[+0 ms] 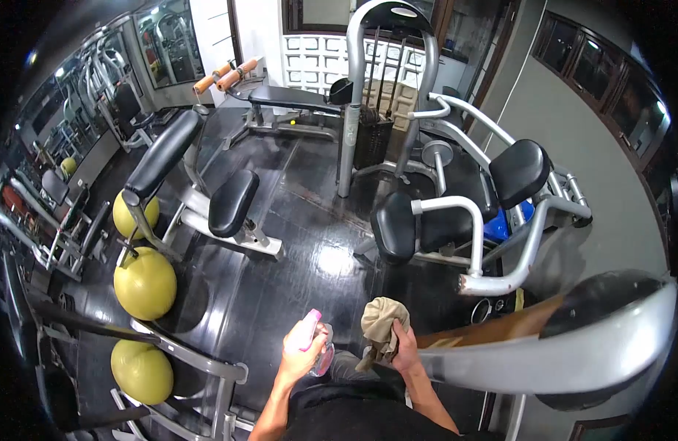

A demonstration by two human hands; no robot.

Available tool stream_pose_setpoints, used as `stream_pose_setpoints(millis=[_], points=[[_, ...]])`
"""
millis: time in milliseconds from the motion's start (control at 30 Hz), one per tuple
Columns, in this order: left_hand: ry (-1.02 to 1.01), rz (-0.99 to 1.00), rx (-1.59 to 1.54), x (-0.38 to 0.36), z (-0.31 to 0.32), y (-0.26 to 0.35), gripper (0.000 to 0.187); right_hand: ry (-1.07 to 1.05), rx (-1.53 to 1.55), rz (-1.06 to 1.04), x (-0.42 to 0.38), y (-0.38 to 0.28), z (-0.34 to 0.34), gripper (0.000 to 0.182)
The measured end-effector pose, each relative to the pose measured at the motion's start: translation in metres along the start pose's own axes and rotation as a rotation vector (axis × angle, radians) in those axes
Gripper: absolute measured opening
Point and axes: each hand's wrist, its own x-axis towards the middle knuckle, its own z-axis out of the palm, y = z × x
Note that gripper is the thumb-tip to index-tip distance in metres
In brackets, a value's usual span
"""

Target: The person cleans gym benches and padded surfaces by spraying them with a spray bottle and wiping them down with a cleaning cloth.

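Low in the middle of the head view, my left hand (302, 356) is closed round a clear spray bottle (325, 360) with a pink top. Just to the right, my right hand (407, 351) grips a bunched beige cloth (384, 320), which hangs down a little below the fingers. Bottle and cloth are apart, both held in front of my body. A thick silver machine arm (545, 356) runs close beside my right hand, toward the right edge.
Ahead on the right stands a machine with black pads (521, 173) and silver tubes. A padded bench (234, 202) is at the left, near yellow exercise balls (145, 283). Another bench (295, 98) stands at the back. Dark mats (295, 213) cover the floor.
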Motion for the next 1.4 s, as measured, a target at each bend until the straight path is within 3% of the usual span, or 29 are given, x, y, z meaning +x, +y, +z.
stream_pose_setpoints(millis=[400,533,733,933,1000,1133,1267,1300,1400], points=[[-0.224,-0.054,0.2,0.173,-0.035,0.024,0.012,0.096,0.099,-0.121,0.142,-0.03,0.068,0.037],[-0.171,-0.028,0.123,0.222,-0.064,0.012,0.012,0.051,0.022,-0.093,0.197,-0.036,0.094,0.038],[0.103,0.052,-0.073,0.292,-0.096,0.009,0.022,-0.049,-0.024,-0.023,0.287,-0.037,0.134,0.039],[0.103,0.095,-0.037,0.372,-0.145,0.008,0.027,-0.057,-0.068,0.045,0.383,-0.025,0.183,0.038],[0.036,0.01,0.142,0.409,-0.16,0.018,0.027,-0.03,-0.031,0.042,0.416,-0.025,0.212,0.037],[-0.106,0.084,0.345,0.472,-0.172,0.056,0.025,0.047,0.028,0.061,0.477,-0.022,0.25,0.035],[-0.106,0.028,0.167,0.531,-0.184,0.059,0.024,0.005,-0.01,0.017,0.531,-0.028,0.273,0.038],[-0.106,0.114,0.284,0.546,-0.186,0.065,0.022,0.017,-0.018,-0.019,0.542,-0.033,0.281,0.039],[-0.084,0.045,0.202,0.588,-0.198,0.064,0.019,0.054,-0.024,-0.053,0.576,-0.037,0.291,0.039]])
